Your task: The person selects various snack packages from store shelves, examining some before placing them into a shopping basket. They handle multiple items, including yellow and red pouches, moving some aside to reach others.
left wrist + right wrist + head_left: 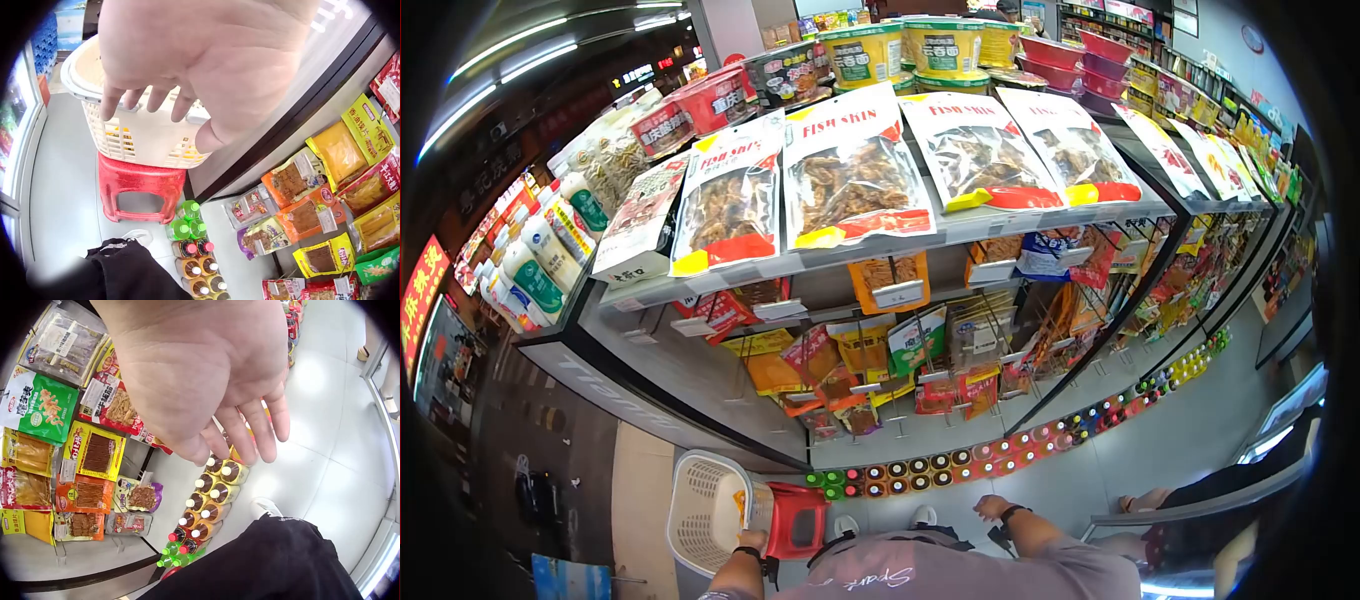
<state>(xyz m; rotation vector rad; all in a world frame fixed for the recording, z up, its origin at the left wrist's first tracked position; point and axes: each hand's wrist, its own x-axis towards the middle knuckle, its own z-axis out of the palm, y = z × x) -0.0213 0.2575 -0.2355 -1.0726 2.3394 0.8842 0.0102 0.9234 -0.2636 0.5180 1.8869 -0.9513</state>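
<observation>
My left hand (pixel 752 540) is at the near side of a cream plastic basket (pixel 683 505). In the left wrist view the loosely bent fingers of that hand (pixel 206 56) overlap the basket's rim (pixel 81 87), palm toward the camera. A red plastic stool (pixel 137 187) stands beneath the basket, and something yellow (pixel 739 500) shows inside it. My right hand (pixel 992 507) is held out in front of the body with nothing in it. Its fingers hang relaxed in the right wrist view, in front of bottled drinks (pixel 212 487) on the floor.
Fish skin bags (pixel 855 170) line the shelf top (pixel 1000 225), with cup noodles (pixel 945 45) behind. Snack packets (pixel 860 345) hang below on hooks. Bottles (pixel 920 470) run along the shelf's foot. Another person's arm (pixel 1150 498) shows by a glass-fronted cabinet (pixel 1200 515) at right.
</observation>
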